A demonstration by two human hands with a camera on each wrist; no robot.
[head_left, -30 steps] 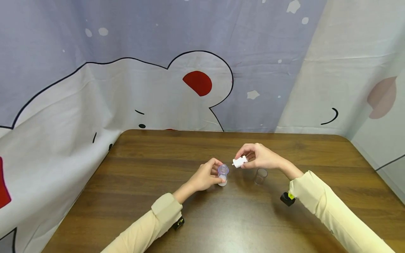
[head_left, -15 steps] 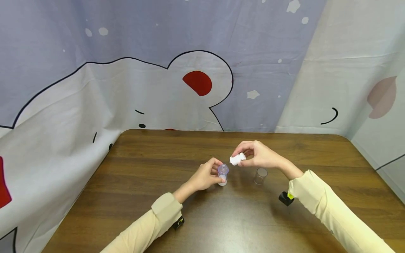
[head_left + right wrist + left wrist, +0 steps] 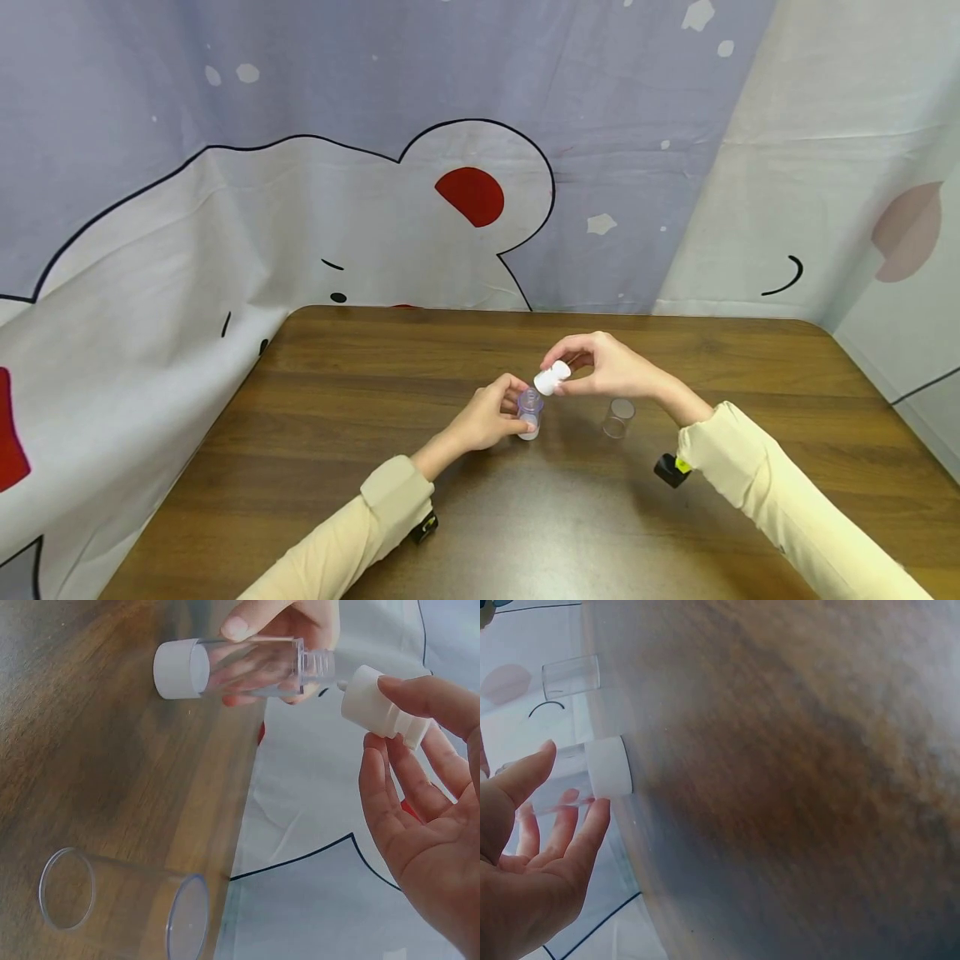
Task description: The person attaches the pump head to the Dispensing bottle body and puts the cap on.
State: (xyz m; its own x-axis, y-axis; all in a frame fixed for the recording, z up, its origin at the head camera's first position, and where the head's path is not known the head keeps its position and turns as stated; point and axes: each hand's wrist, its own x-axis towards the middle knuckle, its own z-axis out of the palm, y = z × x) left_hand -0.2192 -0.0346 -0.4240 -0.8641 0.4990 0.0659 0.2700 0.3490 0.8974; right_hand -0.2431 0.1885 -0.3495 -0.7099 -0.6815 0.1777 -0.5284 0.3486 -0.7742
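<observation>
Shifted toward nine o'clock: white pump (image 3: 369,703), pinched in the right grip (image 3: 604,367), now at one o'clock from the clear bottle (image 3: 251,667), nearer its neck (image 3: 319,667); left grip (image 3: 483,419) holds it upright.

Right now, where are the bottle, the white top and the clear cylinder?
Bottle (image 3: 251,669): right wrist view, clear body.
White top (image 3: 373,707): right wrist view, wide collar.
Clear cylinder (image 3: 618,419): head view, side wall.

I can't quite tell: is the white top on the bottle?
No, the right hand holds the white top off the bottle, its neck bare.
</observation>
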